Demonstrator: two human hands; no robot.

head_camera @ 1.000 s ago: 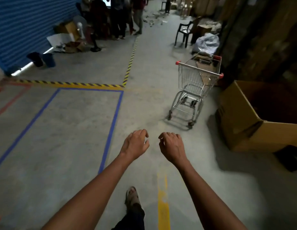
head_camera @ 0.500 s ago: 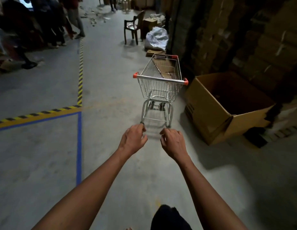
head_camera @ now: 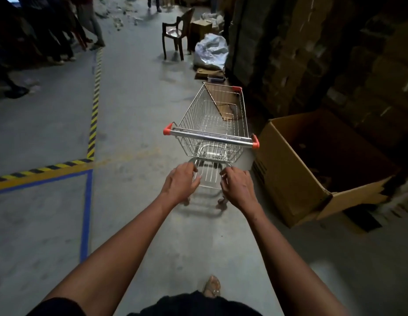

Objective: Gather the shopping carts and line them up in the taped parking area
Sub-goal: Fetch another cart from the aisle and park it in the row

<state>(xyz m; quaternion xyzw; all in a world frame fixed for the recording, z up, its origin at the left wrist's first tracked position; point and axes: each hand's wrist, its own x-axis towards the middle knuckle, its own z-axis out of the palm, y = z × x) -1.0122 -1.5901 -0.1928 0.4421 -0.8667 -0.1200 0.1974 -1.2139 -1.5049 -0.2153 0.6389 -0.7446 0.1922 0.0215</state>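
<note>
One shopping cart (head_camera: 212,131) stands beside the cardboard box (head_camera: 312,169), outside the blue-taped parking area (head_camera: 87,201). My left hand (head_camera: 181,181) and right hand (head_camera: 238,187) reach, empty, fingers loosely curled, short of its handle (head_camera: 211,137); nothing parked yet.

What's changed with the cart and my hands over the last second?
You walked up to the shopping cart; it now sits straight ahead, its handle near. The left hand and right hand remain empty, reaching. The cart stays beside the cardboard box.
</note>
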